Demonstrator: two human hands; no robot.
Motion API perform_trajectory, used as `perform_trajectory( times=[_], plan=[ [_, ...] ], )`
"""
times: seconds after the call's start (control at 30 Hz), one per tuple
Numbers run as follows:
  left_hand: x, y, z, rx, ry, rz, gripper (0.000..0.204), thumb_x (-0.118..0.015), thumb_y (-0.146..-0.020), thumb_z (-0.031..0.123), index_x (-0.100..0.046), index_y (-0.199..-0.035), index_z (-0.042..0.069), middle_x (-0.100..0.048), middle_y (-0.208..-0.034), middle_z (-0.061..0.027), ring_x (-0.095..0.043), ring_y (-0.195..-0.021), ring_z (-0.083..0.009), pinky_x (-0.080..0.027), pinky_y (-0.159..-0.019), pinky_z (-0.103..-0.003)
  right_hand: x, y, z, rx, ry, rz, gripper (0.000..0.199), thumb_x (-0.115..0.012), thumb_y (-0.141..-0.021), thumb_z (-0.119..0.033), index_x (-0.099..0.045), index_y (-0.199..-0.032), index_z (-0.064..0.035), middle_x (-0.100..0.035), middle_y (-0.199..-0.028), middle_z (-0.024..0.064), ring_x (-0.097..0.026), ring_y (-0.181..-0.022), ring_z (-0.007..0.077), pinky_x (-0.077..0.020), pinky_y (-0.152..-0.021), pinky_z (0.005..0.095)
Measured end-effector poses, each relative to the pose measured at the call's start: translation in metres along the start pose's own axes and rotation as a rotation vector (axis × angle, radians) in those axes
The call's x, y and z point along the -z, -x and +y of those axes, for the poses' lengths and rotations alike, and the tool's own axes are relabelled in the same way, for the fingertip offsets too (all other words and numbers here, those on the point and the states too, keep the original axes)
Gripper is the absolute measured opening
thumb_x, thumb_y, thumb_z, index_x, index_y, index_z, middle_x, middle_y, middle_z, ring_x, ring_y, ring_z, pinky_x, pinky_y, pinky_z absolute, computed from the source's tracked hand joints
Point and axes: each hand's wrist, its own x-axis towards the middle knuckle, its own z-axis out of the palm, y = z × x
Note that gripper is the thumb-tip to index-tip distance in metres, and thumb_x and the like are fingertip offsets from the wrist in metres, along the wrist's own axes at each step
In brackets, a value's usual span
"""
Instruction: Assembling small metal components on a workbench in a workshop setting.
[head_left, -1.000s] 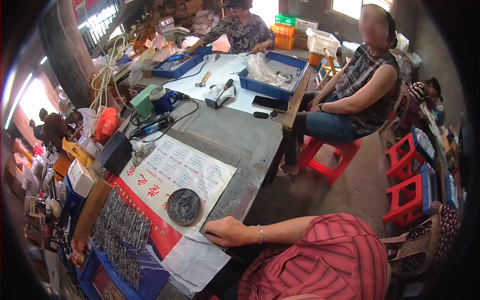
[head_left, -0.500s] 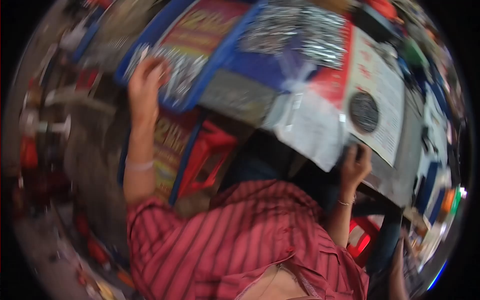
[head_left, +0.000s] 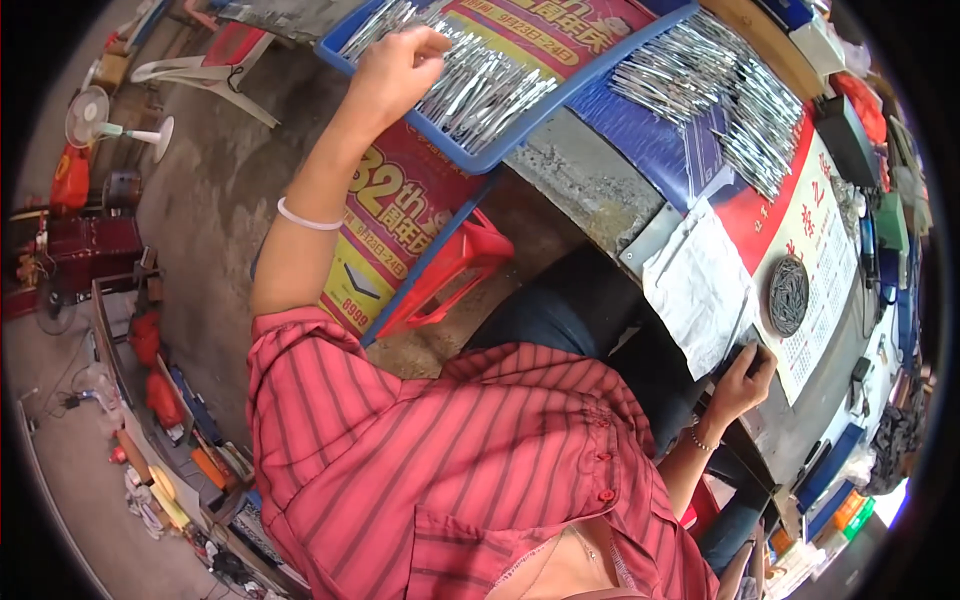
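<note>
Head cam: L hand (head_left: 398,76) at slim metal pcs (head_left: 490,95), blue rect. tray (head_left: 476,160).

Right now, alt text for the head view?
A person's left hand is over a blue tray of slim metal rods; the right hand is at the gray table near a white sheet and a round dish of dark pieces.
</note>
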Motion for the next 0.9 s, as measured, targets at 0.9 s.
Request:
perform_trajectory(
  times=[0.9],
  plan=[
    [-0.037,0.043,0.182,0.009,0.412,0.213,0.049,-0.046,-0.087,-0.008,-0.031,-0.133,0.001,-0.055,-0.093,-0.0109,-0.056,-0.081,-0.0157,-0.047,-0.075,-0.027,0.022,-0.020,0.011,0.044,-0.264,-0.109,0.012,-0.065,-0.076,-0.010,-0.056,-0.081,-0.0049,-0.053,-0.069,0.0126,-0.056,-0.062,0.0311,-0.0447,-0.055,0.0398]
  ],
)
